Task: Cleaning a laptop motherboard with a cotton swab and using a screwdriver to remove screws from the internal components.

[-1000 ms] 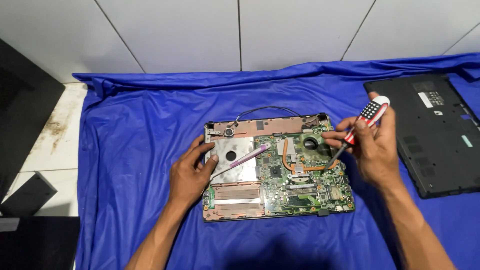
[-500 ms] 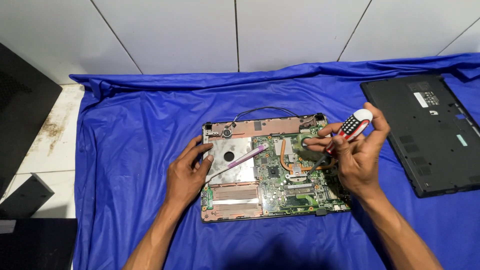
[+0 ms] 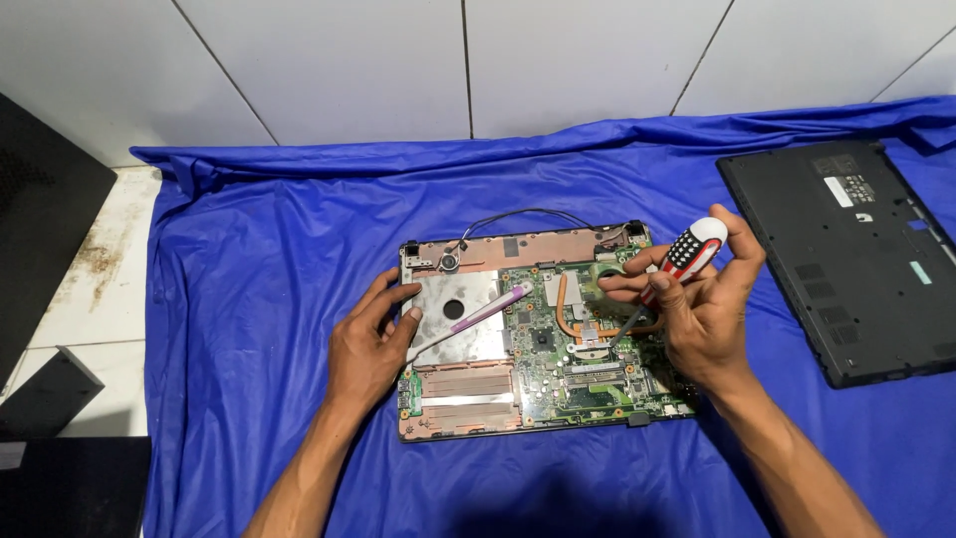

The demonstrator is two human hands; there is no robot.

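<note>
over the opened laptop base (image 3: 528, 334) on the blue cloth (image 3: 249, 299), the right hand (image 3: 702, 309) had its fingers clamped on a red-handled screwdriver (image 3: 687, 257), shaft slanting down-left toward the copper heatpipe (image 3: 566, 309), while the left hand (image 3: 368, 344) lay flat, fingers spread, at the board's left edge.

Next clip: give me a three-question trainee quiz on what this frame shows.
1. True or false: the right hand holds a screwdriver with a red, white and black handle.
2. Where does the left hand rest? A) on the black bottom cover B) at the left edge of the opened laptop board C) on the white tiles
3. What colour is the cloth under the work?

Key: 1 true; 2 B; 3 blue.
</note>
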